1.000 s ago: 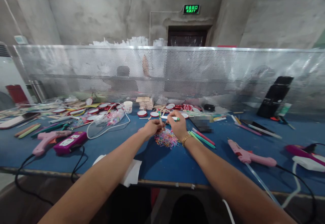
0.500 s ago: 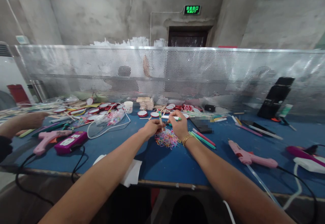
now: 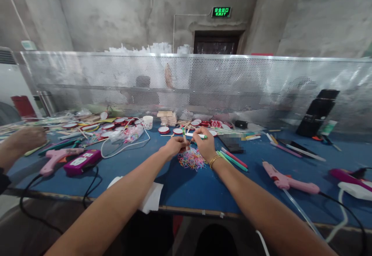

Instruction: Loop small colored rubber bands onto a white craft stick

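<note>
My left hand (image 3: 176, 146) is closed on a flat wooden stick (image 3: 184, 133), held upright with green and red marks near its top. A white marker with a green end (image 3: 198, 135) lies almost level in my right hand (image 3: 204, 144), its other end pointing left at the stick. I cannot make out whether the tip touches the wood. Under both hands is a pile of small colourful rubber bands (image 3: 192, 159). Several capped markers (image 3: 235, 159) rest just right of my right wrist, which wears a gold bracelet (image 3: 214, 160).
Pink glue guns lie left (image 3: 58, 158) and right (image 3: 286, 178), with cords. A purple box (image 3: 82, 162), a paper cup (image 3: 148, 122), stacked wooden sticks (image 3: 167, 118) and red-rimmed discs (image 3: 163, 130) stand about. Another person's hand (image 3: 27, 139) is at far left. A perforated metal screen (image 3: 186, 78) closes the back.
The other person's hand at far left has shifted further left. My hands keep nearly the same pose on the stick and marker; the whole view has moved slightly.
</note>
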Motion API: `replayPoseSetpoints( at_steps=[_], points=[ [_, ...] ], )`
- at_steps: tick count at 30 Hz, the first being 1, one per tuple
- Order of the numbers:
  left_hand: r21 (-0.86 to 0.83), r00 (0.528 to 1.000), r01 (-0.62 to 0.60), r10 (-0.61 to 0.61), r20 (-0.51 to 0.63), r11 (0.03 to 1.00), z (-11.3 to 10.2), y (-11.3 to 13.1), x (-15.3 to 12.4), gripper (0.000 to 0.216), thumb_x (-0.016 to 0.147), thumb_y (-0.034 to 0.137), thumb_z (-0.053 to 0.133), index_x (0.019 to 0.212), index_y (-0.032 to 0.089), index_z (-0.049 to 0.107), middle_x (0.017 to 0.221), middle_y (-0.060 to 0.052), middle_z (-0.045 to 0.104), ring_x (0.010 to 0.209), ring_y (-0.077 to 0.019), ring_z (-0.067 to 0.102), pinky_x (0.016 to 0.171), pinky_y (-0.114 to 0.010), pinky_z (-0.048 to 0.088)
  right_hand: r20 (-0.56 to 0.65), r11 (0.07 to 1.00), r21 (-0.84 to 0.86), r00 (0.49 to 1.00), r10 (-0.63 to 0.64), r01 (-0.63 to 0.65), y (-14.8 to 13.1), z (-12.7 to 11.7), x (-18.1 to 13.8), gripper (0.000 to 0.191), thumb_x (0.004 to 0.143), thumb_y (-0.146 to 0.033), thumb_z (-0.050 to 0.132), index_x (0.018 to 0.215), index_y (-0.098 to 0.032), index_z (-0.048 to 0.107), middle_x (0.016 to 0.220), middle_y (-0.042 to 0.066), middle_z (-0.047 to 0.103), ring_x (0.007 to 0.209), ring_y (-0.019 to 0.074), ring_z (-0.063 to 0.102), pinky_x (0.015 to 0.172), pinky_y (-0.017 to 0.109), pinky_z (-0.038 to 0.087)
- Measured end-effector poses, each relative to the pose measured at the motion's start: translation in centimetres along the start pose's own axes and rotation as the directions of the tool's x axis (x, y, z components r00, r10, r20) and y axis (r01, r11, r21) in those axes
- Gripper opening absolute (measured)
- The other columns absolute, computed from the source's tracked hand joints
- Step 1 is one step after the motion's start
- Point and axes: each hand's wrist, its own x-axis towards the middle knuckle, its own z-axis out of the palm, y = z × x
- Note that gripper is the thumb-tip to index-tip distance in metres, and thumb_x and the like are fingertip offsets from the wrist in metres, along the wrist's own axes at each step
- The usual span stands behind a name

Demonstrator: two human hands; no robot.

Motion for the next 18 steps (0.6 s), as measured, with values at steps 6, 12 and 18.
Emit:
replayPoseSetpoints(
  at_steps=[6,12,18],
  points=[
    [-0.017,1.0,0.004,-0.004,-0.002,1.0,-0.05,-0.02,0.0,0.018,0.061,0.025,0.076,0.069,0.012,0.066,0.06,-0.002,0.061,0.051,-0.0069,0.049,0.053,-0.019,0.037,-0.013,1.0,-0.023,1.0,0.014,-0.015,0.0,-0.08,0.03,0.01,0.078,-0.025,0.05,0.068,-0.021,0.052,0.062,-0.003,0.058,0.062,0.0145,0.054,0.064,0.028,0.042],
    [-0.03,1.0,-0.002,0.003,0.016,1.0,-0.13,-0.11,0.07,0.02,0.059,0.026,0.077,0.068,0.012,0.066,0.059,-0.002,0.061,0.05,-0.0068,0.048,0.052,-0.02,0.037,0.005,1.0,-0.026,1.0,0.005,-0.005,0.07,-0.03,0.06,0.01,0.077,-0.025,0.049,0.069,-0.021,0.052,0.061,-0.003,0.057,0.061,0.0144,0.053,0.063,0.027,0.041],
    [-0.015,1.0,-0.001,0.001,0.012,1.0,-0.13,0.02,-0.08,0.018,0.061,0.025,0.075,0.069,0.012,0.066,0.059,-0.002,0.061,0.05,-0.0069,0.048,0.051,-0.019,0.036,-0.002,1.0,0.002,1.0,0.027,-0.027,0.22,0.0,0.04,0.009,0.078,-0.026,0.049,0.07,-0.021,0.052,0.063,-0.002,0.059,0.062,0.0151,0.054,0.064,0.028,0.043]
  ],
)
